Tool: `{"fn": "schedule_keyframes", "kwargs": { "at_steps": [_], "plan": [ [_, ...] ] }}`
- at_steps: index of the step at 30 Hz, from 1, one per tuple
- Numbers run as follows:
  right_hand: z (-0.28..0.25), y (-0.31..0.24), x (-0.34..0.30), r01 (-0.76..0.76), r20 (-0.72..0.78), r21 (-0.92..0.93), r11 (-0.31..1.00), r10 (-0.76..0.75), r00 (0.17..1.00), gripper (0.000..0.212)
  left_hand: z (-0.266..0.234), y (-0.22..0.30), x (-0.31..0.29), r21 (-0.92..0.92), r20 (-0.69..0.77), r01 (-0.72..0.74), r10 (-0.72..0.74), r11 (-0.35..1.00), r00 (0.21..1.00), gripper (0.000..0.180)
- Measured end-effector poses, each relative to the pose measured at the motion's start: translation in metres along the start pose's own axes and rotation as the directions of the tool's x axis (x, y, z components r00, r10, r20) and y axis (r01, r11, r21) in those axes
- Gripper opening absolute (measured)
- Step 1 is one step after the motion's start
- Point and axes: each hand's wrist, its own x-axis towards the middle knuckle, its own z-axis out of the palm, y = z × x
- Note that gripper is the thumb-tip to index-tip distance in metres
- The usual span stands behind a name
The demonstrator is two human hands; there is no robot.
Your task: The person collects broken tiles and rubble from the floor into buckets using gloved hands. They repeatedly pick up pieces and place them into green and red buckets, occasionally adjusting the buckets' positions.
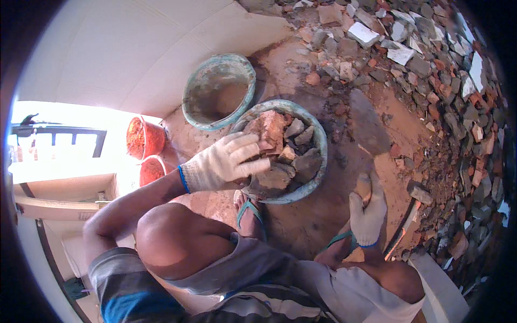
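Observation:
My left hand [226, 163], in a cream knitted glove with a blue cuff, reaches over a round green-blue basin [325, 156] heaped with rubble. Its fingers are stretched out and lie at the left side of the heap, beside a reddish brick chunk [273, 129] and above a grey-brown lump [272, 180]. Several grey broken pieces fill the basin's right side. To the right of the basin, low over the ground, my gloved right hand [370, 215] is closed round a tan piece of rubble [363, 187], with the thumb along its left side.
Behind stands a second green basin [218, 97], dirty brown inside. Two orange buckets [145, 138] are at left. A large rubble heap [431, 75] spreads along the right. A hammer [419, 194] lies near my right hand. My sandalled feet [250, 215] are close to the basin.

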Motion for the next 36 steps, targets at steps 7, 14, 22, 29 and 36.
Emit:
{"fn": "schedule_keyframes", "kwargs": {
  "at_steps": [7,14,22,29,36],
  "plan": [
    [0.021,0.019,0.012,0.056,0.324,-0.203,0.978,0.013,0.946,0.061,0.052,0.024,-0.055,-0.370,-0.129,0.873,-0.949,0.316,0.289,0.102],
    [0.025,0.008,0.026,-0.058,0.207,-0.056,0.997,0.068,0.976,0.055,0.110,0.018,-0.090,-0.824,0.406,0.437,-0.914,-0.361,0.013,0.088],
    [0.027,0.002,0.030,-0.489,0.268,0.277,0.827,0.422,0.866,0.059,0.107,-0.125,-0.118,-0.802,0.549,-0.131,-0.805,-0.583,0.225,0.047],
    [0.009,0.026,0.028,-0.511,0.016,0.353,0.784,0.541,0.841,0.055,0.026,-0.155,-0.037,-0.859,0.446,-0.103,-0.830,-0.502,0.334,0.027],
    [-0.033,0.042,0.047,-0.445,-0.219,0.631,0.635,0.696,0.683,0.051,-0.073,-0.102,0.140,-0.870,0.485,0.366,-0.707,-0.331,0.514,0.035]
  ]
}}
